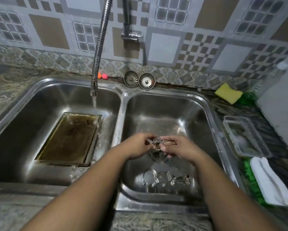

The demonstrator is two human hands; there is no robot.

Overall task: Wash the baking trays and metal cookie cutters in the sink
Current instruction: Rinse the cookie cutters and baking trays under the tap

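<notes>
Roundish flower-shaped cookie cutter (158, 139), open ring facing upward, sits pinched between fingertips of left hand (138, 146) and right hand (179, 148).

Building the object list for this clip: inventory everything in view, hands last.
sink: 1, steel, two basins
faucet hose: 1, chrome, above left basin, water running
baking tray: 1, browned, lying in left basin
flower-shaped cutter: 1, metal, held over right basin
loose cutters: about 3, metal, near end of right basin
strainers: 2, metal, back ledge of sink
small round items: 2, orange and pink, behind the hose
sponge: 1, yellow, back right
clear container: 1, transparent, right of sink
cloth: 1, white, folded, on green mat, near right
left hand: 1, pinching the cutter's left side
right hand: 1, pinching its right side
</notes>
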